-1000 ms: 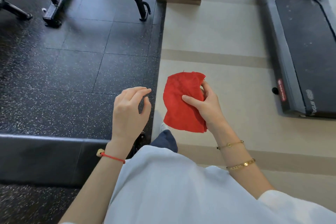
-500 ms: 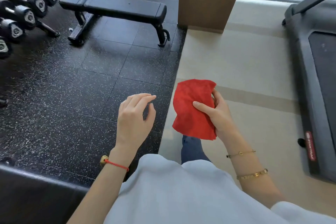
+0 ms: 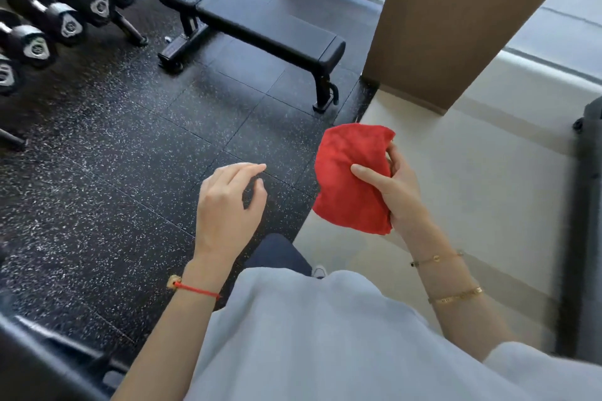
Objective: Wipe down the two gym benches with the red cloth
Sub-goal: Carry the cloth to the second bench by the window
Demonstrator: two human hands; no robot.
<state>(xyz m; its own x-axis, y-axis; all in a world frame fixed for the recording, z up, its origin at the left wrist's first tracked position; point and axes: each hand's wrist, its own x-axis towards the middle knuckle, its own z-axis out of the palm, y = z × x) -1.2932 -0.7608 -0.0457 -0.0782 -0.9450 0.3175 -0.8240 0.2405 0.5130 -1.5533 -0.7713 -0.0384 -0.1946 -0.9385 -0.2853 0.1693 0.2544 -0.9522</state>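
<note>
The right hand (image 3: 399,192) is gripping the red cloth (image 3: 350,177), its thumb lying across the front of the crumpled fabric and its fingers (image 3: 392,153) curling round the back edge. The cloth is hanging in the air in front of the person, above the line where two kinds of floor are meeting. The left hand (image 3: 224,205) is hovering beside it, well apart from the cloth, with fingers loosely bent and holding nothing.

On the left side, black rubber floor tiles (image 3: 136,179) flecked with white are covering the ground. On the right, a pale smooth floor (image 3: 472,179) with a slightly darker stripe is running up to the tile edge. A black padded bench (image 3: 260,26) is standing on the tiles ahead of the person, its dark metal legs resting on the rubber. Behind it, at the upper left, a rack of black dumbbells (image 3: 68,6) is sitting in tilted rows. A brown pillar (image 3: 456,16) is rising at the boundary of the two floors, just beside the near end of the bench. Part of a dark machine (image 3: 583,205) is showing along the right edge, blurred. Another black padded edge (image 3: 39,365) is crossing the lower left corner.
</note>
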